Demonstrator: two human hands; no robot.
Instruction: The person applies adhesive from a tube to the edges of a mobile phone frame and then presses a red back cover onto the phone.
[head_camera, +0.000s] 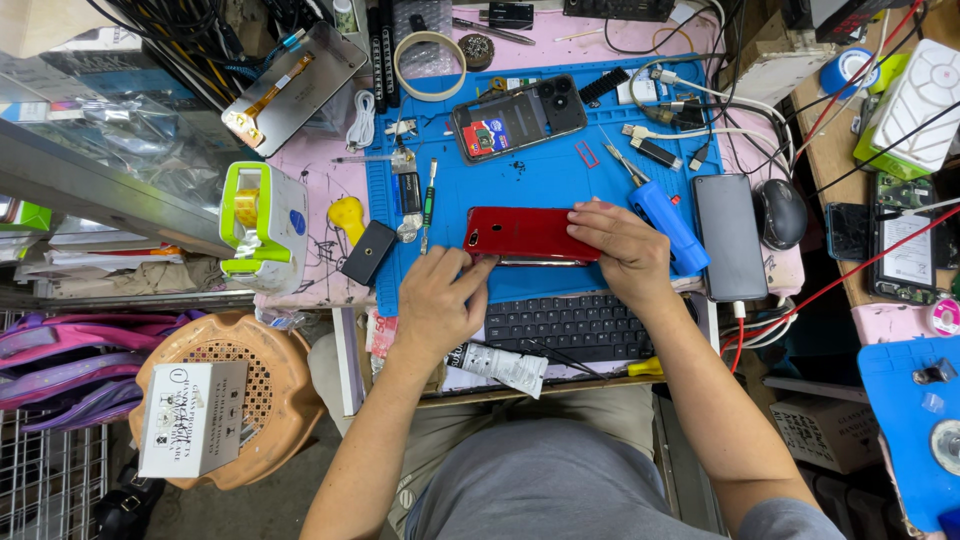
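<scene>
A red phone (520, 233) lies back up on the blue work mat (540, 175), near the mat's front edge. My right hand (622, 247) presses on the phone's right end, fingers flat on its red back. My left hand (440, 300) touches the phone's lower left corner with its fingertips; whether it holds a small tool there I cannot tell. A black keyboard (560, 322) sits just below both hands.
On the mat lie an opened black phone (518, 117), a blue-handled screwdriver (668, 222) and small tools. A dark phone (729, 236) and a mouse (779, 213) sit at the right. A tape dispenser (262, 222) stands left, a tube (500, 365) by the keyboard.
</scene>
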